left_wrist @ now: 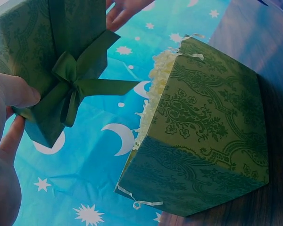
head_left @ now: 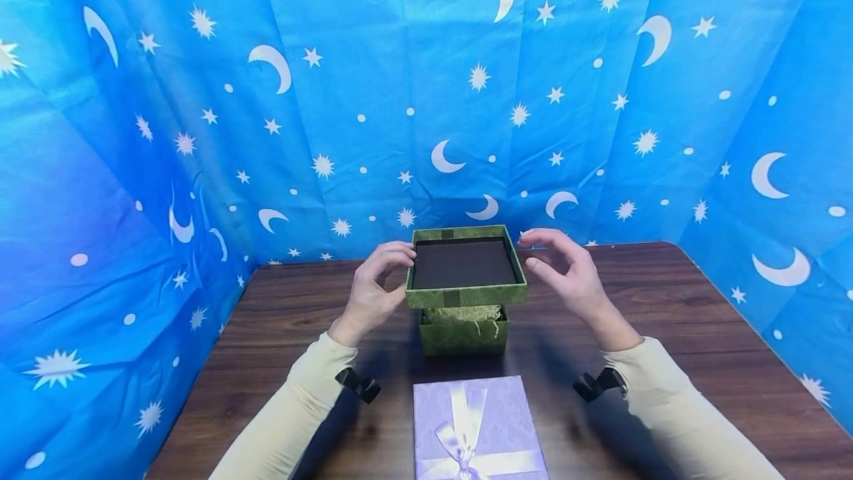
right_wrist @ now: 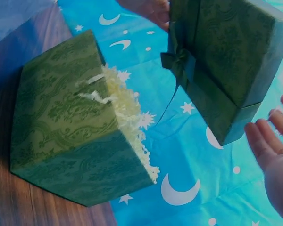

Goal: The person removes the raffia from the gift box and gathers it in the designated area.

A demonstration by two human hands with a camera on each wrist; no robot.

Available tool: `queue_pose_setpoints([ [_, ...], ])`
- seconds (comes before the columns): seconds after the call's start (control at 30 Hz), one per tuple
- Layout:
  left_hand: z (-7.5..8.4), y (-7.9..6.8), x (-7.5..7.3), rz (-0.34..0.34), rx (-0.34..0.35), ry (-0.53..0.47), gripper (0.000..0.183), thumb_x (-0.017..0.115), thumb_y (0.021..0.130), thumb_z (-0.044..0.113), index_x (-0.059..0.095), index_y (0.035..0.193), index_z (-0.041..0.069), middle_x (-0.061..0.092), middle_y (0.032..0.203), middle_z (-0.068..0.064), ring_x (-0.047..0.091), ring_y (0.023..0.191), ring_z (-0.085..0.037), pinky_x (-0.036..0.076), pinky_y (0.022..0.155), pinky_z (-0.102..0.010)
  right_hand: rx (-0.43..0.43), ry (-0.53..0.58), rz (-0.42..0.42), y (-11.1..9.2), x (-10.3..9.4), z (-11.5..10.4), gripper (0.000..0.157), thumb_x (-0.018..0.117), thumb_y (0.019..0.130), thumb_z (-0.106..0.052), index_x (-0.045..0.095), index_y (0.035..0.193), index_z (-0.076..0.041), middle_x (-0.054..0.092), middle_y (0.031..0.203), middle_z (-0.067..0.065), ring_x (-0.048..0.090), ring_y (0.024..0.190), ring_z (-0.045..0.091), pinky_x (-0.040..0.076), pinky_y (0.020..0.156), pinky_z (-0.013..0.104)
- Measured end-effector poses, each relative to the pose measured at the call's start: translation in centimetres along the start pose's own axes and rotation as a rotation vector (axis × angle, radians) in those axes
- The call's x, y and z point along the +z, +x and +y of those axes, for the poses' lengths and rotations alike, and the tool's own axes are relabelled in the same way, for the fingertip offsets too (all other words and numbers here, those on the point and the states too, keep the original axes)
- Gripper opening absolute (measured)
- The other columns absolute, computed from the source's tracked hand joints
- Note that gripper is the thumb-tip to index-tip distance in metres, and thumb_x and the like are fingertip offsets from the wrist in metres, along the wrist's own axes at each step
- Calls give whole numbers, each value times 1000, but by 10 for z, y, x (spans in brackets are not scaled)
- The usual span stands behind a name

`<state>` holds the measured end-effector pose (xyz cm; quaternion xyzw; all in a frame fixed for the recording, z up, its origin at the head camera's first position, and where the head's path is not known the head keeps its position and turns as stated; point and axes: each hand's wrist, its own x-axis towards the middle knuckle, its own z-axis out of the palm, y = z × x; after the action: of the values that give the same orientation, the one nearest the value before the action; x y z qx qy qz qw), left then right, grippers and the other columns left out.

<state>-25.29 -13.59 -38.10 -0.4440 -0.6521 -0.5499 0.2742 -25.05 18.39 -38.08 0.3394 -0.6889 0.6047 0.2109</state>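
Note:
My left hand (head_left: 373, 284) grips the left edge of a green gift box lid (head_left: 480, 295), thumb on its outer face in the left wrist view. The lid's dark inside faces me in the head view, while a green ribbon bow (left_wrist: 68, 75) shows on its outer side. Fingers spread, my right hand (head_left: 569, 272) stands just off the lid's right edge with a gap between. Beneath the lid sits the patterned green box (head_left: 464, 339) on the table, its top uncovered and filled with pale shredded paper (right_wrist: 125, 103). A few strands hang over its rim.
A lilac gift box (head_left: 509, 421) with a white ribbon bow (head_left: 460, 439) lies nearer to me on the dark wooden table (head_left: 286, 310). Blue cloth (head_left: 373, 95) with moons and stars closes off the back and both sides.

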Motion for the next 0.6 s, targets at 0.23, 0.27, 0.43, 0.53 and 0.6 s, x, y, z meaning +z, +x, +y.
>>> queue_pose_setpoints([
  [0.23,6,3,0,-1,18,14,33,68,67,-30,57,93,-13,54,105,-37,49,104,-56,50,99,-29,184,-12,18,2,0,-6,29,60,93,2,58,121,9,66,114,15,66,103,9,53,86,18],
  [0.27,5,2,0,-2,22,15,33,68,67,-30,57,94,-13,54,105,-37,49,104,-55,50,99,-29,207,-8,16,3,0,-7,29,60,93,0,57,121,9,65,114,17,66,101,9,54,86,18],
  [0.43,5,3,0,-2,32,24,35,69,66,-30,58,94,-12,54,104,-37,50,105,-54,50,99,-29,287,44,-9,4,1,-7,34,59,96,-6,53,124,12,61,115,24,67,97,8,56,85,21],
  [0.53,5,3,0,2,34,32,36,69,65,-31,58,94,-12,55,104,-36,51,106,-51,50,99,-29,322,98,-19,4,1,-8,37,58,97,-7,49,126,14,62,113,17,66,96,8,56,84,22],
  [0.6,5,3,1,5,38,38,36,69,65,-31,58,94,-12,55,104,-35,52,106,-50,50,99,-29,348,121,-20,4,2,-9,36,58,97,-8,50,126,12,62,113,11,65,97,8,56,84,21],
])
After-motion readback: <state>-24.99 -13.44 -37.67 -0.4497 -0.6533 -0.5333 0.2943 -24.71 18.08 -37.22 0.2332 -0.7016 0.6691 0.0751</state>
